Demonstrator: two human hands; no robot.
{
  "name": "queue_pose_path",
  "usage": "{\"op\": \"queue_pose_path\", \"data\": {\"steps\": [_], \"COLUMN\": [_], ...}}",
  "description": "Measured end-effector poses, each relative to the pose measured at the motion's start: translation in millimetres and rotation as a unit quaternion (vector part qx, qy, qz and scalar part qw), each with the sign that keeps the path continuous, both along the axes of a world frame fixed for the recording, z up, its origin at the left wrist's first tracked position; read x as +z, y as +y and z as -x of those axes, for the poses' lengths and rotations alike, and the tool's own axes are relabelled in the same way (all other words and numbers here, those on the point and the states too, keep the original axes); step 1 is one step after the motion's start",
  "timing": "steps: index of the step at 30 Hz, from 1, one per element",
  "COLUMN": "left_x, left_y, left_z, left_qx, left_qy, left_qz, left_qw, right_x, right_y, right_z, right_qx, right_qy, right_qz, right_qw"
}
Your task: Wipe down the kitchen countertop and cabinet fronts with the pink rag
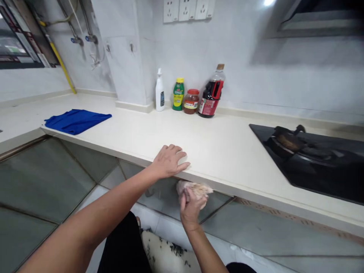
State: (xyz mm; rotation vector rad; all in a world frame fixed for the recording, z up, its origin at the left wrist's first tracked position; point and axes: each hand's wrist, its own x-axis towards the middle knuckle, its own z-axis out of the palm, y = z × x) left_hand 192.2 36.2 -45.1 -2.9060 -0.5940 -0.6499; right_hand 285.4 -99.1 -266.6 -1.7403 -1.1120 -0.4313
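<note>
My left hand (170, 160) lies flat on the front edge of the pale countertop (136, 132), its fingers spread and nothing in them. Below that edge, my right hand (192, 207) is closed around a crumpled whitish cloth (199, 188) with brownish patches. The cloth is against the upper part of a grey-green cabinet door (165, 193), just under the counter's lip. Part of the cloth is hidden by my fingers.
Along the wall stand a white spray bottle (160, 91), a green bottle (178, 94), a red-lidded jar (191, 101) and a large dark sauce bottle (211, 93). A blue cloth (76, 120) lies at left. A black gas hob (321, 163) is at right.
</note>
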Motion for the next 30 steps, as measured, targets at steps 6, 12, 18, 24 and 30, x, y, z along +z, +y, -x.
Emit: {"op": "queue_pose_path", "data": {"steps": [6,12,18,24,30], "left_x": [-2.9,-4.3,-9.0,-8.2,-41.6], "left_y": [2,3,1,7,-52], "left_z": [1,2,1,2,26], "left_qx": [0.001,0.006,0.01,-0.005,-0.085], "left_qy": [-0.004,-0.009,-0.021,-0.068,-0.285], "left_qz": [0.011,0.013,0.008,0.013,0.161], "left_qw": [1.0,1.0,1.0,0.998,0.941], "right_x": [-13,-36,-47,-31,26], "right_y": [31,-8,-101,-143,-144], "right_z": [20,-29,-120,-129,-70], "right_qx": [0.217,0.282,0.155,0.095,0.154], "right_qy": [-0.251,-0.341,-0.261,0.072,0.373], "right_qz": [0.284,0.33,0.33,0.218,0.095], "right_qw": [0.9,0.834,0.894,0.969,0.91]}}
